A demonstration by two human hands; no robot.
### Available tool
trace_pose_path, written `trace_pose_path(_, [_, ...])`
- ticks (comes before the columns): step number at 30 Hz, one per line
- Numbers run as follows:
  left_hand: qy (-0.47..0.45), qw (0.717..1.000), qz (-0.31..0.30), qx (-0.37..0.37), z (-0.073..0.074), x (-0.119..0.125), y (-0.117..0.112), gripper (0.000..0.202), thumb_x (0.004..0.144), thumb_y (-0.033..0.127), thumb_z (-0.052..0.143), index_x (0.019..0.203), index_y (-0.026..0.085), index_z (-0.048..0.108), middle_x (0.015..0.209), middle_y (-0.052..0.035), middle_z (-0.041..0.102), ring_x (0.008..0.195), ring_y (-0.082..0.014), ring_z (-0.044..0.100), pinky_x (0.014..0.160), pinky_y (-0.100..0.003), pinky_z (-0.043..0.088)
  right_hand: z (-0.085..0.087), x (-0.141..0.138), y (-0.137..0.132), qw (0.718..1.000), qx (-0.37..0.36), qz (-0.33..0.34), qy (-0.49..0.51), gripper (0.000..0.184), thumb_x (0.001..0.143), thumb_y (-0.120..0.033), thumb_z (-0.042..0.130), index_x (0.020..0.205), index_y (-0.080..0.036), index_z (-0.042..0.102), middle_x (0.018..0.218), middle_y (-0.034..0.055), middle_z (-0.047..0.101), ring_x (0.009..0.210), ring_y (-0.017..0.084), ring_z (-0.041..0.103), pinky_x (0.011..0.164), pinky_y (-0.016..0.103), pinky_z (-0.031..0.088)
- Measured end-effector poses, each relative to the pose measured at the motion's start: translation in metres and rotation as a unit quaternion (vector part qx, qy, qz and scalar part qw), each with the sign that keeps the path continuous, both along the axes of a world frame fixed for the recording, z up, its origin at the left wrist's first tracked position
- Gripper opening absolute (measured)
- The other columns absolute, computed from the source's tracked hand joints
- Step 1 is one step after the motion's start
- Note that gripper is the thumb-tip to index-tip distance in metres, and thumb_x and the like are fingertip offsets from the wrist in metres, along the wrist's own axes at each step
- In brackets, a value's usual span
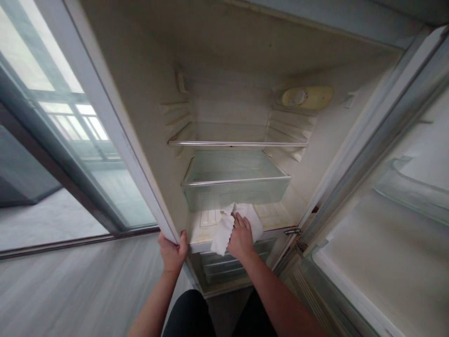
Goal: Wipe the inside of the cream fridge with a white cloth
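Observation:
My right hand (241, 238) presses a white cloth (253, 220) onto the bottom floor (209, 218) of a refrigerator compartment, near its front lip. Part of the cloth bunches under the fingers and part hangs over the lip. At the lower left corner, my left hand (173, 250) grips the front edge of the refrigerator's side wall (136, 150), with the thumb on the inner side. A clear drawer (238, 192) sits just behind and above the cloth. Brownish-yellow stains mark the compartment floor.
A glass shelf (238, 143) spans the compartment above the drawer. A yellowish control housing (307, 97) juts from the right wall. The refrigerator door (393, 252) stands open at right. Below is a lower compartment with drawers (224, 267); a sliding glass door (105, 187) is at left.

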State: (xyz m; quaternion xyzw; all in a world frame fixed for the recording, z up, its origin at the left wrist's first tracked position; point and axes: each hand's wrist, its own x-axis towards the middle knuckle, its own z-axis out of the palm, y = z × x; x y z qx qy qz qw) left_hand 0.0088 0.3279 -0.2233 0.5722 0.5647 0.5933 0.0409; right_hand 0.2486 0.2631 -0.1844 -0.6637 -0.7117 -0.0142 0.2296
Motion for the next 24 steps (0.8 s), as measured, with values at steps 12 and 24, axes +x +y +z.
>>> trace_pose_path(12, [-0.010, 1.000, 0.019, -0.013, -0.001, 0.002, -0.005, 0.062, 0.079, 0.059, 0.062, 0.119, 0.014, 0.049, 0.104, -0.0137, 0.058, 0.092, -0.0302, 0.064, 0.078, -0.044, 0.055, 0.006, 0.072, -0.006, 0.985, 0.005, -0.170, -0.011, 0.061, 0.086, -0.025, 0.055, 0.146, -0.012, 0.058, 0.159, 0.0165, 0.044, 0.148, 0.033, 0.034, 0.121, 0.050, 0.020])
trace_pose_path(24, [-0.007, 1.000, 0.016, -0.017, -0.003, 0.002, -0.005, 0.064, 0.080, 0.057, 0.062, 0.123, 0.011, 0.050, 0.104, -0.0159, 0.062, 0.088, -0.0316, 0.067, 0.073, -0.044, 0.056, -0.016, 0.126, -0.022, 0.957, 0.063, -0.276, -0.067, 0.060, 0.081, -0.021, 0.054, 0.137, -0.002, 0.062, 0.143, 0.0247, 0.058, 0.144, 0.036, 0.041, 0.118, 0.050, 0.027])
